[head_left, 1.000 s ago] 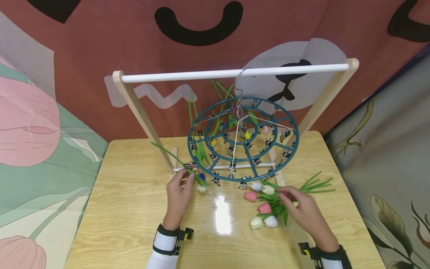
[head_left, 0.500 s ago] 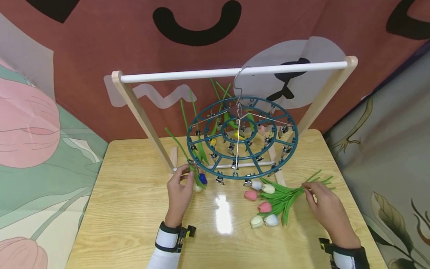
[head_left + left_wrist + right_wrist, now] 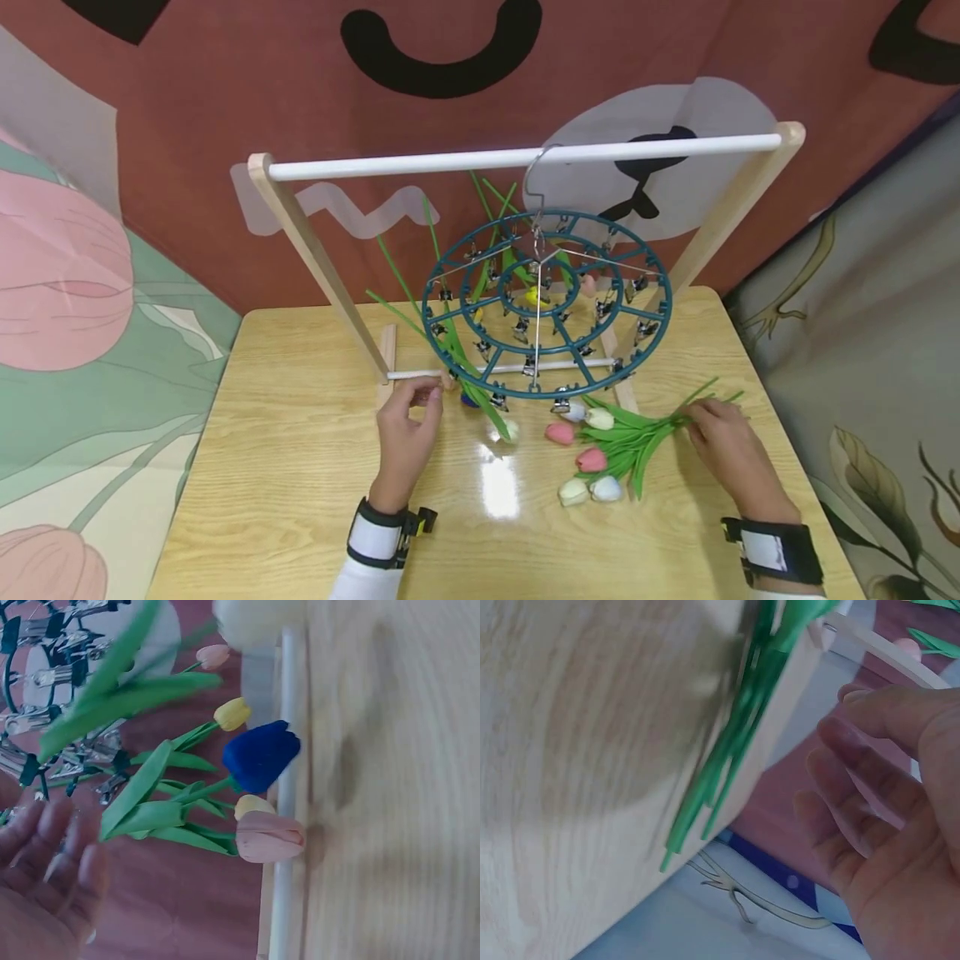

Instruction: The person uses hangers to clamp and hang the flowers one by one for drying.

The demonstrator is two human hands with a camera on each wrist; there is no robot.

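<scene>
A round teal clip hanger (image 3: 491, 385) hangs by a hook, with artificial tulips clipped head-down from it. The white tulip (image 3: 510, 431) hangs tilted at its front left. My left hand (image 3: 407, 429) is just left of it, fingers loosely bent and holding nothing. In the left wrist view a blue tulip (image 3: 261, 756), a pink tulip (image 3: 270, 837) and a yellow tulip (image 3: 232, 714) hang beyond the fingers (image 3: 90, 874). On the table lies a bunch of tulips (image 3: 630, 442). My right hand (image 3: 731, 450) is by its stems (image 3: 727, 750), apart from them in the right wrist view, gripping nothing.
A wooden stand with a white top rail (image 3: 420, 164) carries the hanger. Its lower white bar (image 3: 412, 375) runs low across the back of the table (image 3: 285, 500). Printed cloth (image 3: 180, 208) hangs behind and at the sides.
The left hand has let go of the white tulip, which has swung to the right under the hanger. My right hand has moved from the bunch's blooms rightward to its stem ends.
</scene>
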